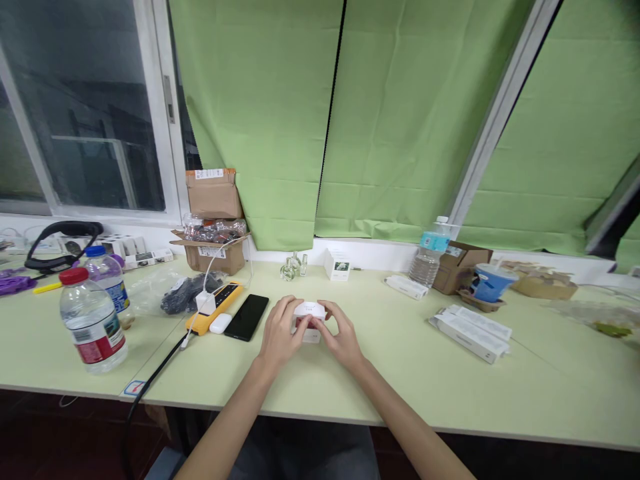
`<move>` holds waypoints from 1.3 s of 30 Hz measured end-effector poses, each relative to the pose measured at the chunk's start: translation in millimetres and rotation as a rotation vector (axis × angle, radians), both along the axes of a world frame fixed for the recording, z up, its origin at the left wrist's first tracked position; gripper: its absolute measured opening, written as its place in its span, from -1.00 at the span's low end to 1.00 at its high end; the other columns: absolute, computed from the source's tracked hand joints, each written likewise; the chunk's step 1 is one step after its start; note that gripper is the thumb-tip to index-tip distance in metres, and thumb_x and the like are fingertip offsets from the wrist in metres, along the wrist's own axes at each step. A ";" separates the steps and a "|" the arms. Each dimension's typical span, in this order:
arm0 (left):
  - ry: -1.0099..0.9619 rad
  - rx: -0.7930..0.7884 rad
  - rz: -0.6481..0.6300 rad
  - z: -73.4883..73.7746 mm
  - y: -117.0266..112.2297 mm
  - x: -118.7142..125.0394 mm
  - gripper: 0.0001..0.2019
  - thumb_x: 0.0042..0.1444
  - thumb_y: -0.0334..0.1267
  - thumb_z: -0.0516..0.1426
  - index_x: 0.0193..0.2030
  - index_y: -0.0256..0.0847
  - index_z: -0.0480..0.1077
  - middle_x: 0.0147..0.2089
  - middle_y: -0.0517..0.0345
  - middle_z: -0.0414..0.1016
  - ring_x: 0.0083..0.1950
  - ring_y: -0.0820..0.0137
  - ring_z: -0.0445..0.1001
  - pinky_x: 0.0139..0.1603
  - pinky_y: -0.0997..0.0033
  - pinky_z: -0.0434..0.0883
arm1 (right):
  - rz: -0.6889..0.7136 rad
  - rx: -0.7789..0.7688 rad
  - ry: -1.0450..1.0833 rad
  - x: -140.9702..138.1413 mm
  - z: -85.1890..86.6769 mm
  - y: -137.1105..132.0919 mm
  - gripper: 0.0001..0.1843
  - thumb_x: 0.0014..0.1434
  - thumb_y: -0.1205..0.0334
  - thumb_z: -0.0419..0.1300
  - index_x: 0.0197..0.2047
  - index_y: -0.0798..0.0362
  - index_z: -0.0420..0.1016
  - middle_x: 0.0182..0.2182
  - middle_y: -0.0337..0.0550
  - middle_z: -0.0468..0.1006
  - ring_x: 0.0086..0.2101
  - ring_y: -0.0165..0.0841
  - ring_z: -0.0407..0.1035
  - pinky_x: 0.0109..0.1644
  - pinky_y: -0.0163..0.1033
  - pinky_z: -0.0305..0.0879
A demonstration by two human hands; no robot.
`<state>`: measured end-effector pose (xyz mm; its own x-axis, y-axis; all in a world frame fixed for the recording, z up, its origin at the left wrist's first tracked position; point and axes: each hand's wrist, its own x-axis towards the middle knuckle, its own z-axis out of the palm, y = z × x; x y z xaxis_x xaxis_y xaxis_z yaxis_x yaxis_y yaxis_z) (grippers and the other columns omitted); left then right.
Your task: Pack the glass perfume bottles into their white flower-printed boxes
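Observation:
A small white box point(309, 309) with a dark red patch on its front stands on the pale green table in front of me. My left hand point(283, 330) is closed on its left side, and my right hand point(342, 332) grips it from the right. Both thumbs meet near the red patch, below the white top panel. The fingers cover much of the box's sides. Left of my hands lies a black phone point(247, 317). Farther back are small glass bottles point(294, 266) and a group of white boxes point(337, 265) with a green picture.
At left stand a red-capped bottle point(93, 323), a blue-capped bottle point(107, 280) and a yellow power strip point(215, 309) with a cable over the table edge. Flat white boxes point(473, 331), a large water bottle point(430, 253) and a blue cup point(493, 281) are at right.

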<state>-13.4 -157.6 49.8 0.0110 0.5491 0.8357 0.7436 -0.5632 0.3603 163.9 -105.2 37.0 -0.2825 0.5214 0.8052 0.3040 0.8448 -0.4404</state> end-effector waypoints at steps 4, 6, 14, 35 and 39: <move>0.036 0.012 0.036 -1.9 2.2 -0.5 -0.71 0.29 -0.20 0.10 0.12 -0.14 0.37 0.12 -0.07 0.44 0.14 0.16 0.45 0.14 0.11 0.43 | 0.002 0.015 0.004 -0.3 1.8 0.3 -0.61 0.33 0.09 0.13 0.19 -0.06 0.35 -0.06 -0.01 0.51 -0.17 -0.19 0.42 -0.10 -0.06 0.43; 0.041 0.013 0.041 -2.2 2.7 -0.9 -0.72 0.30 -0.20 0.10 0.12 -0.14 0.37 0.12 -0.07 0.45 0.13 0.16 0.46 0.13 0.10 0.44 | 0.005 0.018 -0.006 0.0 1.7 0.8 -0.59 0.33 0.10 0.14 0.21 -0.06 0.34 -0.05 0.00 0.51 -0.15 -0.18 0.42 -0.10 -0.06 0.44; 0.010 0.021 0.018 -0.7 0.3 0.1 -0.74 0.29 -0.20 0.12 0.09 -0.14 0.38 0.08 -0.05 0.44 0.12 0.19 0.45 0.13 0.17 0.43 | 0.012 0.075 -0.047 1.8 -3.5 3.4 -0.56 0.35 0.16 0.13 0.27 -0.12 0.31 0.10 0.02 0.45 0.10 -0.11 0.34 0.16 0.09 0.34; -0.027 -0.207 -0.063 -12.5 11.9 -4.6 -0.59 0.39 -0.20 -0.05 0.34 -0.09 0.21 0.36 0.05 0.28 0.38 0.28 0.25 0.38 0.21 0.24 | 0.176 -0.385 -0.031 -2.8 -10.4 14.6 -0.40 0.27 0.02 0.18 0.32 -0.09 0.18 0.02 -0.11 0.52 -0.17 -0.25 0.46 -0.06 -0.14 0.43; 0.103 -0.349 -0.051 -28.8 16.1 1.9 -0.32 0.33 -0.22 -0.02 0.52 -0.10 -0.22 0.53 0.04 -0.09 0.48 0.19 0.06 0.40 0.13 0.19 | 0.068 -0.385 0.027 12.7 -18.5 46.3 -0.38 0.23 -0.01 0.19 0.31 -0.08 0.20 0.04 -0.10 0.52 -0.16 -0.22 0.47 -0.06 -0.13 0.42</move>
<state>-11.5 -141.5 21.0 0.1206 0.7975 0.5911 0.7602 -0.4571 0.4617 176.6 -58.9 18.4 -0.3079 0.7678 0.5618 0.2373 0.6338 -0.7362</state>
